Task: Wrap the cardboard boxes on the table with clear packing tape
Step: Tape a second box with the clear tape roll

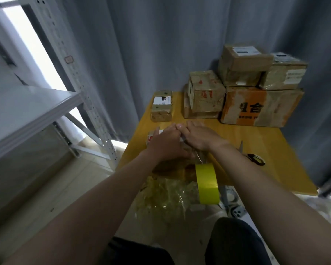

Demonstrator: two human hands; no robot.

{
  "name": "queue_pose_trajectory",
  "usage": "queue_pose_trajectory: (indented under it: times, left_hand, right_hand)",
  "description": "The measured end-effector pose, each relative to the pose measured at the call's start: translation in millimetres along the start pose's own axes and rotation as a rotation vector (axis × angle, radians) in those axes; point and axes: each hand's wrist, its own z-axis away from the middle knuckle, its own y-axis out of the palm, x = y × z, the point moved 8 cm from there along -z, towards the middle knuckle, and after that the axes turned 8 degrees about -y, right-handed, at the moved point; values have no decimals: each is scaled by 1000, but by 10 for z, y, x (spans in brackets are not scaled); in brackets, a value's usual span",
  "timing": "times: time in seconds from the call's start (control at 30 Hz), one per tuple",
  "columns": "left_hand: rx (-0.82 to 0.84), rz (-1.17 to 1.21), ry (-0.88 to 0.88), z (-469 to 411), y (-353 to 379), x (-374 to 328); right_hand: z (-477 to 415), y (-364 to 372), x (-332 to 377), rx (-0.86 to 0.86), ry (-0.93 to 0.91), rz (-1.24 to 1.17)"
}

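Your left hand (165, 144) lies flat over the top of a small cardboard box (153, 135) at the near left of the wooden table (266, 150). Its fingers are stretched forward and pressed down on the box, not curled round it. Your right hand (201, 138) rests on the same box just beside it, and the fingertips of both hands meet at the far edge. The blur hides whether the right fingers pinch anything, so you cannot tell its grip. Only the box's left end, with a white label and red print, shows past your left knuckles. A strand of clear packing tape (201, 159) runs from under your right wrist towards you, down to the yellow-green tape roll (206, 183) on edge at the table's near rim. To the right of your right fingers lie scissors (253, 156), apart from the box. Beyond your fingertips sits a small labelled box (161, 106). Farther right are a taped box with red marks (205, 94) and an orange-printed carton (256, 108) carrying two more boxes (241, 64). Crumpled clear film (166, 196) hangs below the near edge.
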Motion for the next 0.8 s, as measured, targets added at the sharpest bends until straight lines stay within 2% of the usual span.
queue_pose_trajectory:
  times: [0.1,0.23,0.33,0.47,0.57,0.63,0.73,0.8]
  left_hand:
    - [21,-18,16,30,2,-12]
    - [15,-74,14,8,5,22]
    - [22,-60,-10,5,16,27]
    - [3,-48,-28,2,8,22]
    - [-3,-68,-33,18,-32,-2]
    - [-9,-58,-47,30,-60,-14]
    - [9,-49,-99,-3,-76,-6]
    - [56,-13,-120,-36,-106,-27]
  right_hand:
    - [148,76,26,20,-46,41]
    - [613,149,154,-16,-97,-24]
    - [984,230,272,-53,-147,14]
    - [1213,352,324,-130,-118,73]
    - [1359,301,308,-326,-156,-166]
    - [1493,275,137,-464,-63,-350]
    - [1621,470,-192,-354,163,-588]
    - [1691,573,-294,-257,197,-738]
